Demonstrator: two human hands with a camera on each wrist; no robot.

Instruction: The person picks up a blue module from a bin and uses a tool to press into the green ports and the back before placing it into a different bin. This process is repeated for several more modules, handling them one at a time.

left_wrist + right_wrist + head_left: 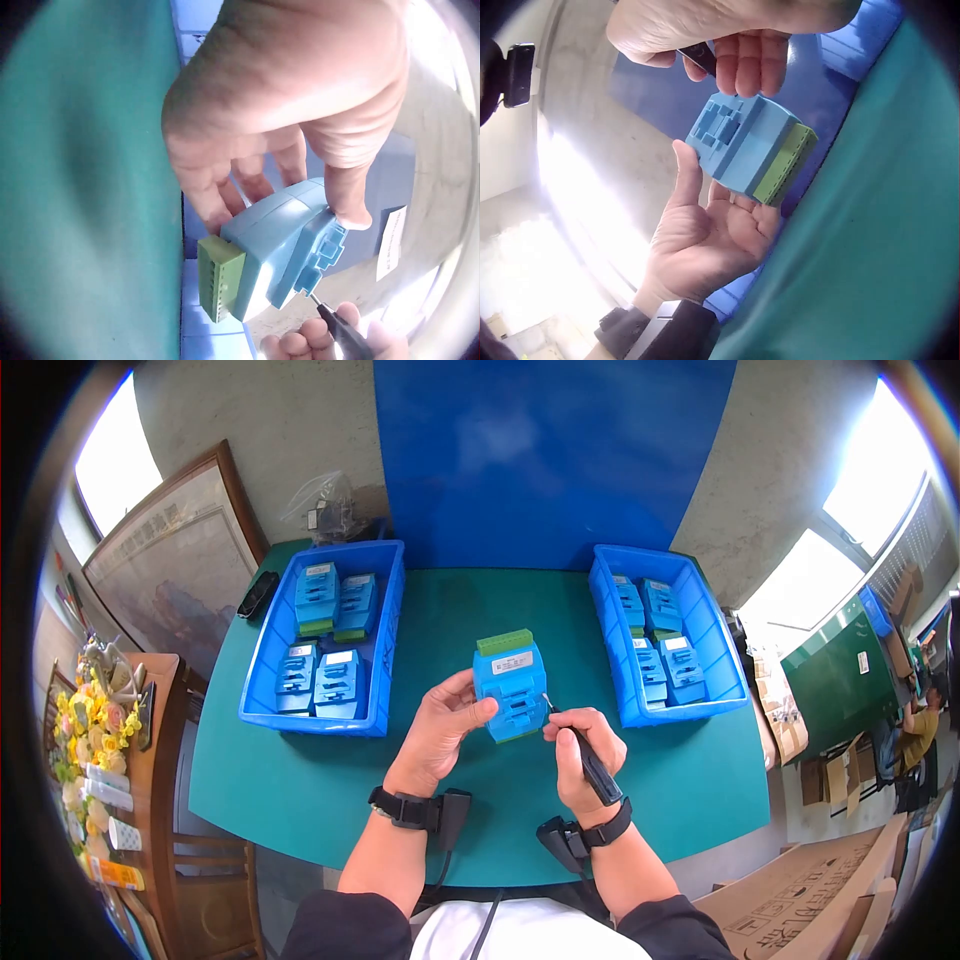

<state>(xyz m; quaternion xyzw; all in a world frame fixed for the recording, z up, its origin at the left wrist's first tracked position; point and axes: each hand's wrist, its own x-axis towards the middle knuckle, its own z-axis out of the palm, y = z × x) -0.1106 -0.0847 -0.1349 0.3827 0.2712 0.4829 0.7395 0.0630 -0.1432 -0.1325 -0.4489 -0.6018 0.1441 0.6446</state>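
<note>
A blue plastic terminal module (508, 685) with green terminal strips and a white label is held up over the table. My left hand (440, 728) grips it from the left, thumb along its face and fingers behind; in the left wrist view its thumb (349, 199) lies by the stepped clips. My right hand (570, 775) holds a small black-handled screwdriver (597, 770). The thin metal tip (315, 298) meets the clip area at the module's edge. In the right wrist view, curled fingers hide much of the screwdriver, above the module (750, 146).
Blue bins stand on the green table (440, 820): a left bin (385, 640) and a right bin (725, 630), each holding several similar modules. A black object (258, 595) lies beside the left bin. Behind is a blue panel (550, 460). A cardboard box (800, 895) sits at lower right.
</note>
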